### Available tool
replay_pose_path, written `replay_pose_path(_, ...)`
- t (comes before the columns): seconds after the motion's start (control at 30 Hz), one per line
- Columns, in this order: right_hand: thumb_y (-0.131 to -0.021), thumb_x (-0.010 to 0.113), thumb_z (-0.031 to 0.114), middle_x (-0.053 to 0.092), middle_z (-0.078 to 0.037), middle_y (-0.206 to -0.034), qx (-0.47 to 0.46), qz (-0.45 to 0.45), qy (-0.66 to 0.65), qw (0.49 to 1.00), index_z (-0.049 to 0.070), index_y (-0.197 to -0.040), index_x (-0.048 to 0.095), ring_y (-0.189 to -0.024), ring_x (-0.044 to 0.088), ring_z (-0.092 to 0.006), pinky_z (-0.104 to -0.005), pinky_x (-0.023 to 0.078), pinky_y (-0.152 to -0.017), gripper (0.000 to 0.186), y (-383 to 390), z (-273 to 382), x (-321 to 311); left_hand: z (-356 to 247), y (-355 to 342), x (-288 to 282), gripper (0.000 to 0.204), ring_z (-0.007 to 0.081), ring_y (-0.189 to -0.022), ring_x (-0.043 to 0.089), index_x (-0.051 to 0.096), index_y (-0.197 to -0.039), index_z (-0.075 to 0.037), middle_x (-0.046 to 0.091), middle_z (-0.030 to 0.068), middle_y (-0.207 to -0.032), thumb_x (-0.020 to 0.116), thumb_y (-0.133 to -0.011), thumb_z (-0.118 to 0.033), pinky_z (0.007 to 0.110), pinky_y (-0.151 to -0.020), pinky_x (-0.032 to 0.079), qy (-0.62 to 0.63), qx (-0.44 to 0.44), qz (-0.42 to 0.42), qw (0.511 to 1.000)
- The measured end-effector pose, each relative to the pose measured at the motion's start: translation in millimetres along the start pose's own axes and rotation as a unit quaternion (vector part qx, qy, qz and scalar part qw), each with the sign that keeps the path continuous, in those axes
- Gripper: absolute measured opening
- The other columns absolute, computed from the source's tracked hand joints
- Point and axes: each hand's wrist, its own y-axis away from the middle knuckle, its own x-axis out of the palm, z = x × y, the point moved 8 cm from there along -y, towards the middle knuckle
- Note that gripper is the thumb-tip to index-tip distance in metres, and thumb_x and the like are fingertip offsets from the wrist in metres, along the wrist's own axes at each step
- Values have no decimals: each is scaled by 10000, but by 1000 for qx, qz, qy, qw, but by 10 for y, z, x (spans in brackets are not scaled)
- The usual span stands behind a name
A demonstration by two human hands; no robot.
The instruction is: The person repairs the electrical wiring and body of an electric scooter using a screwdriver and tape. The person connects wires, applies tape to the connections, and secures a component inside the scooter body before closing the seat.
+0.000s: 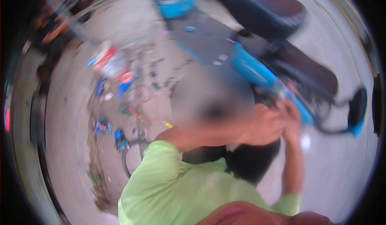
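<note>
Work at the scooter (295,58), ahead and to the right, appears unfinished, its completed share unclear; left hand (265,124) and right hand (290,114) meet beside its blue panel (255,69), blur leaving any grasp undeterminable.

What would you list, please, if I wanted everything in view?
Scooter: apparently one, blue and dark, upper right
Padded seats: two, dark, upper right
Mirror-like part: one, black with blue edge, far right
Package: one, white and red, upper left
Small items: many, too blurred to count, mixed colours, left
Curved tube: one, dark, lower left
Another person: one, dark clothing, upper left
Shirt: one, light green, lower middle
Left hand: one, bare, right of centre
Right hand: one, bare, close beside it
</note>
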Motion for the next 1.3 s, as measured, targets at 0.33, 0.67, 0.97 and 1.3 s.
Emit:
replay_pose_path(0.33, -1034, 606, 162, 692, -24, -955, 10, 99, 5, 995, -3, -1063, 645, -870, 630, -85, -281, 529, -783, 172, -93, -159, 93, 44, 229, -167, 192, 222, -796, 702, 688, -942, -38, 706, 98, -902, 827, -809, -45, 343, -705, 552, 169, -36, 49, 984)
replay_pose_path(0.67, -921, 758, 76, 671, -5, -877, -76, 33, 80, 993, -4, -1062, 625, -685, 590, -47, -227, 503, -613, 209, 7, -31, 178, 634, 1140, 154, 153, 171, -750, 655, 661, -937, -4, 676, 83, -861, 785, -852, -35, 297, -675, 515, 113, -181, 48, 976)
replay_pose_path(0.97, -920, 766, 105, 664, -52, -826, -104, -23, 169, 980, -9, -984, 635, -684, 607, -57, -257, 492, -581, 184, 17, 41, 77, 830, 1383, 257, 136, 152, -706, 647, 678, -934, 0, 665, 78, -829, 780, -861, -50, 296, -654, 511, 125, -252, 45, 959)
replay_pose_path(1.3, -992, 694, 138, 714, -58, -847, -156, -7, 161, 975, -23, -1006, 706, -760, 682, -101, -291, 537, -664, 162, 25, 126, 19, 1496, 1992, 369, 110, 106, -699, 648, 691, -991, 10, 692, 50, -851, 739, -919, -58, 265, -632, 506, 142, -368, 40, 918)
